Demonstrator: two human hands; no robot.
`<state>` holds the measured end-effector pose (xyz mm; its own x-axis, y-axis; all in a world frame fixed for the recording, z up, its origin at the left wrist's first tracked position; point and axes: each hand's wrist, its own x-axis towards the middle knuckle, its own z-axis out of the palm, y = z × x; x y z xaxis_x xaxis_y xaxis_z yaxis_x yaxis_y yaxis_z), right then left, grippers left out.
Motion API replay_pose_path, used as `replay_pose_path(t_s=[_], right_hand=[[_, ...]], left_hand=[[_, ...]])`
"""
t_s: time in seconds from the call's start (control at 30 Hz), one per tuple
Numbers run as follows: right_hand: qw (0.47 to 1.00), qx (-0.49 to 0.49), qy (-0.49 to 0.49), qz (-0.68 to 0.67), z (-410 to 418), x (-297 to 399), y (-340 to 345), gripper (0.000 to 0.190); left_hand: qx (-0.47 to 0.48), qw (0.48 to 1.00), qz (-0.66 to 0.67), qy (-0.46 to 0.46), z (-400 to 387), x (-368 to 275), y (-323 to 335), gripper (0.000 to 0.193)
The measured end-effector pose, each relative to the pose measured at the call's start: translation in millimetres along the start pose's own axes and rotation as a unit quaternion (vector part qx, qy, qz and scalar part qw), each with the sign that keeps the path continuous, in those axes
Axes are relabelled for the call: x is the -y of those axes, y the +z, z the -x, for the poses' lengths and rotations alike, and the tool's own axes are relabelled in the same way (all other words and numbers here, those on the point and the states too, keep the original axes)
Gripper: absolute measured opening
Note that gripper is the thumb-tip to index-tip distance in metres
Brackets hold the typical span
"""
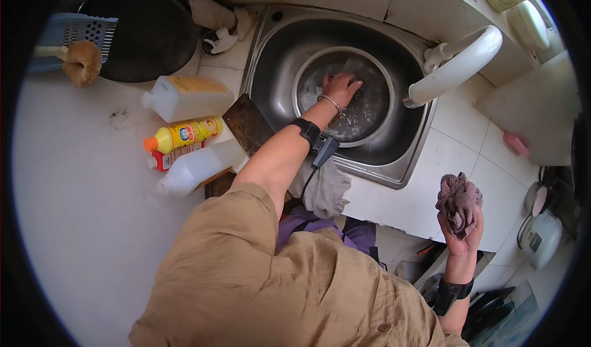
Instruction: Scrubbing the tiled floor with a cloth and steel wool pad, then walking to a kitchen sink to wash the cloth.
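My left hand (340,90) reaches down into a round metal basin (298,86) of rippling water. Its thumb stands apart from the fingers, and no held thing shows; some fingertips are hard to make out in the water. The basin stands inside a stainless steel sink (272,70). Off to the right of the sink, my right hand (468,236) grips a bunched brownish-purple cloth (459,204) above the tiled counter's front edge. A bracelet and a black strap device (307,132) circle my left arm.
A white curved faucet (461,67) rises at the sink's right. Several plastic bottles (189,134) lie left of the sink beside a dark board (247,120). Behind them are a black pan (143,33), a blue grater (55,35) and a brush (83,63). A grey cloth (323,190) hangs over the front edge.
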<state>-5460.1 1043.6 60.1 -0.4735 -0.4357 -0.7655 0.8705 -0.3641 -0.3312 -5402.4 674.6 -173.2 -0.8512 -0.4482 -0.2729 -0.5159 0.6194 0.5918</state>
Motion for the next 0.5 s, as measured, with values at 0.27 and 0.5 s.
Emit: replay_pose_path(t_s=[0.27,0.5], right_hand=[[0.994,0.100,0.028,0.042,-49.1,-33.6,28.8,0.053],[0.753,0.234,-0.193,0.584,-149.1,-75.5,94.1,0.069]], left_hand=[[-0.257,0.830,0.485,-0.092,27.0,24.3,-124.7,0.062],[-0.176,0.940,0.292,0.006,64.3,13.3,-59.1,0.045]])
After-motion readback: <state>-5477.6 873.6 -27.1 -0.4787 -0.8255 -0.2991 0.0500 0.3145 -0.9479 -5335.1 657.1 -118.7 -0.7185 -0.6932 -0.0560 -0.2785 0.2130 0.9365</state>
